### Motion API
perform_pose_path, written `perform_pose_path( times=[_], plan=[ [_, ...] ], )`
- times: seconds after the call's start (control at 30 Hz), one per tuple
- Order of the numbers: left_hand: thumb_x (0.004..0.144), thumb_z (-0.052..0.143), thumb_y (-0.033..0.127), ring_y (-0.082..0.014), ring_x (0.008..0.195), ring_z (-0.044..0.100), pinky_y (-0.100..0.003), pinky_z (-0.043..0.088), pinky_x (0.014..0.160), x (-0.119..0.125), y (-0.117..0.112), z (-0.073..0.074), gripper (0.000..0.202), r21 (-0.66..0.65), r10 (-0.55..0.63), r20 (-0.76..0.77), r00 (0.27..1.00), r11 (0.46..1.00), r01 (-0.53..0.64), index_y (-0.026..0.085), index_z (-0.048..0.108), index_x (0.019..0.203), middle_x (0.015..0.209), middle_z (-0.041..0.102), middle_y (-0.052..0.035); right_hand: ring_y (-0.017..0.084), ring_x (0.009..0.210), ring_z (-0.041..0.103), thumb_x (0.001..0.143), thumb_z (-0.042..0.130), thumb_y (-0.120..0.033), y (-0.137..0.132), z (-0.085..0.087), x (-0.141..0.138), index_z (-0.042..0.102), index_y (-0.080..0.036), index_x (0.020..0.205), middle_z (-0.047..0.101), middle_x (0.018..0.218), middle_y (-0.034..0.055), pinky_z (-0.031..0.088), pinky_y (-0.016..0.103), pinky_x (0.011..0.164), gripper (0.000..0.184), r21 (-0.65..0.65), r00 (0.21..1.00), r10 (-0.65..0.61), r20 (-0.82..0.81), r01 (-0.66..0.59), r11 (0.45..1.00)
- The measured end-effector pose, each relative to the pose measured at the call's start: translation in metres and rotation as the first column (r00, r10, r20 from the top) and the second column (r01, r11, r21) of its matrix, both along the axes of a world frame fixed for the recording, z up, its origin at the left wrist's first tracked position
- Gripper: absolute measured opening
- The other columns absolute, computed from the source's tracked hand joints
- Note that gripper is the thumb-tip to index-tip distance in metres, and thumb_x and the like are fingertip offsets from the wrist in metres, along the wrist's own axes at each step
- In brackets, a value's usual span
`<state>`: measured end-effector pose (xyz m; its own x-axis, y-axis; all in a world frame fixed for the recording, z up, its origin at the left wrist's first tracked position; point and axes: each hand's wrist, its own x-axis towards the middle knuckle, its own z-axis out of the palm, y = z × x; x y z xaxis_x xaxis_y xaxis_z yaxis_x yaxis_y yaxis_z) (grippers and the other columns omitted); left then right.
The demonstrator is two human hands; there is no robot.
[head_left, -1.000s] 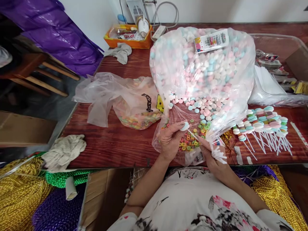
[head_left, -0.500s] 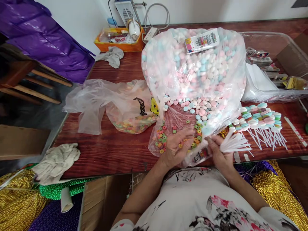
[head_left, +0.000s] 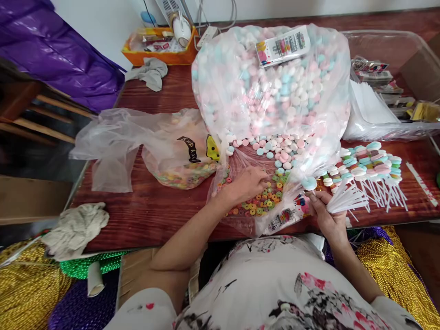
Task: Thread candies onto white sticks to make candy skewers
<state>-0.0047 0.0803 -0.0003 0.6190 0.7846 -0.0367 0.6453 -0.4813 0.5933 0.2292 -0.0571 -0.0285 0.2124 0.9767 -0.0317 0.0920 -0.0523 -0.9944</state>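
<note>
Close to the front edge of the table (head_left: 161, 215), the right hand (head_left: 330, 222) is wrapped around a bunch of white sticks (head_left: 347, 199), which spread like a fan. They look thin, straight and light, maybe a bit slippery, so holding them together in a bunch should work, but a hard squeeze might bend one. Just above that hand's thumb is a blue sweet (head_left: 309, 184), round and puffy. It looks soft and very light, and would likely squash if pinched, so the best place to hold is the stick that seems to be under it. Left of it lie small rings (head_left: 263, 201), orange, green, yellow and red, on clear plastic. They look dry and may crack; a gentle pinch on the rim should do. The left hand (head_left: 252, 183) reaches over them with bent fingers; I cannot tell if it grips one. Farther off, a big clear bag (head_left: 314, 158) bulges with pink, white and blue sweets (head_left: 283, 156).
</note>
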Motion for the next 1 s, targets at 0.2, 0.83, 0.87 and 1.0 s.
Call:
perform_pose_path(
  times=[0.2,0.83,0.87,1.0],
  plan=[
    [0.09,0.058,0.015,-0.0243,0.09,0.061,-0.038,0.049,0.084,0.005,-0.012,-0.017,0.022,0.099,-0.031,-0.138,0.99,0.994,0.045,0.016,0.079,0.081,0.09,0.067,-0.0116,0.015,0.06,0.054,0.1,0.061,-0.037,0.005,-0.003,0.002,0.075,-0.022,0.106,0.06,0.067,-0.002,0.047,0.029,0.058,0.021,0.095,0.972,0.082,0.22,-0.105,0.99],
    [0.088,0.056,0.012,-0.0238,0.092,0.061,-0.034,0.05,0.077,-0.021,-0.01,-0.012,0.04,0.132,0.007,-0.35,0.937,0.99,0.042,0.023,0.078,0.119,0.098,0.065,-0.0106,0.022,0.08,0.072,0.096,0.057,-0.026,-0.007,-0.007,0.001,0.073,-0.022,0.118,0.075,0.086,0.0041,0.059,0.034,0.077,0.028,0.159,0.887,0.178,0.426,-0.267,0.95],
    [0.087,0.055,0.011,-0.0252,0.096,0.06,-0.034,0.05,0.077,-0.022,-0.01,-0.01,0.042,0.156,0.005,-0.379,0.925,0.986,0.059,0.024,0.078,0.12,0.1,0.064,-0.0114,0.022,0.082,0.073,0.096,0.057,-0.026,-0.008,-0.008,0.002,0.073,-0.022,0.118,0.076,0.089,0.0046,0.06,0.035,0.078,0.028,0.161,0.89,0.171,0.423,-0.26,0.952],
    [0.086,0.052,0.006,-0.0266,0.104,0.055,-0.037,0.049,0.082,-0.026,-0.018,-0.005,0.045,0.245,0.025,-0.338,0.941,0.968,0.062,0.025,0.075,0.119,0.109,0.06,-0.0118,0.023,0.078,0.073,0.094,0.058,-0.025,-0.01,-0.012,0.004,0.074,-0.022,0.118,0.077,0.088,0.0046,0.061,0.035,0.074,0.029,0.164,0.895,0.141,0.424,-0.229,0.959]
  ],
)
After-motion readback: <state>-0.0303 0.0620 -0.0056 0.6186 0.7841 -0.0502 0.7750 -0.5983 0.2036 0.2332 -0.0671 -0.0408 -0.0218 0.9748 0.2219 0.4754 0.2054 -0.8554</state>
